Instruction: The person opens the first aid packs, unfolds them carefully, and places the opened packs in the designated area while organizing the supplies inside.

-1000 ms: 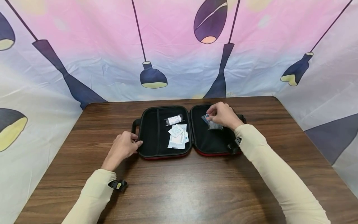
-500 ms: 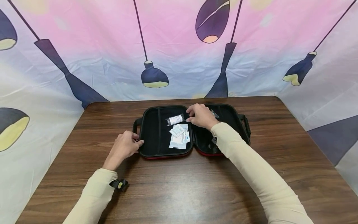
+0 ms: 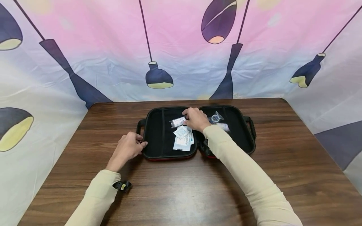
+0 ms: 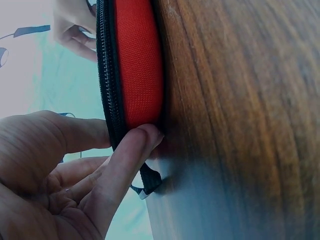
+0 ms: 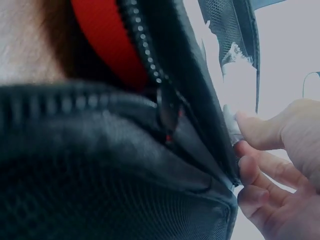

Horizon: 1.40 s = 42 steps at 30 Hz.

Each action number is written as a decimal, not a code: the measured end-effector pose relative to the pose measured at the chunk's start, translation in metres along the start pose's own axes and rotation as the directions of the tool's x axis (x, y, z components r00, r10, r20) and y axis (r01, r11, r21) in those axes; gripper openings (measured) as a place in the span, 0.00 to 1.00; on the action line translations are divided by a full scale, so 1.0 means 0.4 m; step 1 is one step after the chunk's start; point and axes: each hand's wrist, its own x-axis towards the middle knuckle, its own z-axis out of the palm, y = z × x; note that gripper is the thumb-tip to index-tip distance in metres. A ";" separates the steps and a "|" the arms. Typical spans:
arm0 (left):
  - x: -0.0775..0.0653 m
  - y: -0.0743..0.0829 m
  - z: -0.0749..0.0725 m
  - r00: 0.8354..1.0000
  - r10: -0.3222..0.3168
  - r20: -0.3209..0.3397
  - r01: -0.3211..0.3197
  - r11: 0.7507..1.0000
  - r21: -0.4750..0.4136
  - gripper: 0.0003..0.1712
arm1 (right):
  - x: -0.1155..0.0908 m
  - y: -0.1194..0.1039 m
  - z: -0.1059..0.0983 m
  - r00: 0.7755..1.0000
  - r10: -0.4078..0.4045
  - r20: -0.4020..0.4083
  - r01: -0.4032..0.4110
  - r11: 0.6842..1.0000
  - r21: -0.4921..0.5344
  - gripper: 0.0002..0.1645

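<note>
A black-lined zip case [image 3: 154, 135] with a red outside [image 4: 140, 65] lies unfolded on the table. My left hand [image 3: 128, 149] pinches the near left corner of its left half, the thumb against the red side in the left wrist view. Over the hinge, my right hand [image 3: 196, 119] pinches the end of a clear-wrapped bandage roll [image 3: 178, 122] lying in the left half. In the right wrist view, thumb and forefinger meet at the roll's wrapper [image 5: 232, 122]. Flat white packets [image 3: 182, 141] overlap just below the roll.
Inside the right half lie a clear packet with a ring-shaped item [image 3: 216, 118] and another wrapped roll [image 3: 223, 126], partly behind my right arm. Loop handles [image 3: 250, 127] stick out at both outer ends. The brown wooden table [image 3: 169, 191] meets a patterned cloth backdrop [image 3: 124, 72].
My right hand has let go of the clear packet in the right half and moved left across the hinge to the bandage roll. The left hand keeps its hold on the corner.
</note>
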 end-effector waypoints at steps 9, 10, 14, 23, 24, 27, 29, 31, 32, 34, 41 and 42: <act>-0.002 0.000 -0.001 1.000 -0.010 0.004 0.010 1.000 0.003 0.25 | 0.008 -0.004 0.011 1.000 0.014 -0.011 -0.014 0.999 -0.034 0.20; -0.002 0.000 -0.001 1.000 -0.011 0.005 0.011 1.000 0.005 0.25 | 0.008 -0.004 0.012 1.000 0.014 -0.012 -0.014 0.999 -0.040 0.19; -0.002 0.000 -0.001 1.000 -0.016 0.006 0.016 1.000 0.004 0.25 | 0.009 -0.004 0.016 1.000 0.011 -0.014 -0.012 0.998 -0.058 0.18; -0.003 0.002 0.000 1.000 -0.021 0.007 0.021 1.000 0.008 0.24 | 0.007 -0.009 0.022 1.000 0.000 0.019 0.002 0.995 -0.095 0.22; -0.003 0.001 0.000 1.000 -0.020 0.007 0.020 1.000 0.008 0.24 | 0.007 -0.009 0.023 1.000 0.001 0.015 0.000 0.996 -0.095 0.21; -0.002 0.001 -0.001 1.000 -0.019 0.005 0.019 1.000 0.011 0.25 | 0.005 -0.007 0.021 1.000 -0.002 -0.002 0.002 0.997 -0.083 0.18; -0.001 0.001 -0.002 1.000 -0.020 0.004 0.020 1.000 0.013 0.25 | 0.003 -0.004 0.018 1.000 -0.007 -0.012 0.006 0.997 -0.072 0.17; 0.000 0.001 -0.002 1.000 -0.021 0.003 0.021 1.000 0.013 0.25 | 0.001 -0.003 0.015 1.000 -0.018 -0.023 0.016 0.997 -0.071 0.16; 0.000 0.001 -0.002 1.000 -0.021 0.004 0.021 1.000 0.012 0.25 | -0.001 -0.003 0.013 0.999 -0.024 -0.029 0.022 0.997 -0.073 0.16; -0.001 0.000 -0.001 1.000 -0.021 0.006 0.021 1.000 0.004 0.25 | -0.006 -0.001 0.009 0.999 -0.032 -0.040 0.029 0.997 -0.077 0.15; -0.001 0.000 0.003 1.000 -0.013 0.005 0.013 1.000 -0.002 0.24 | -0.031 0.014 -0.020 0.996 -0.055 -0.069 0.049 0.995 -0.085 0.14; -0.001 0.001 0.003 1.000 -0.010 0.003 0.010 1.000 0.000 0.24 | -0.034 0.017 -0.027 0.995 -0.061 -0.075 0.054 0.995 -0.085 0.14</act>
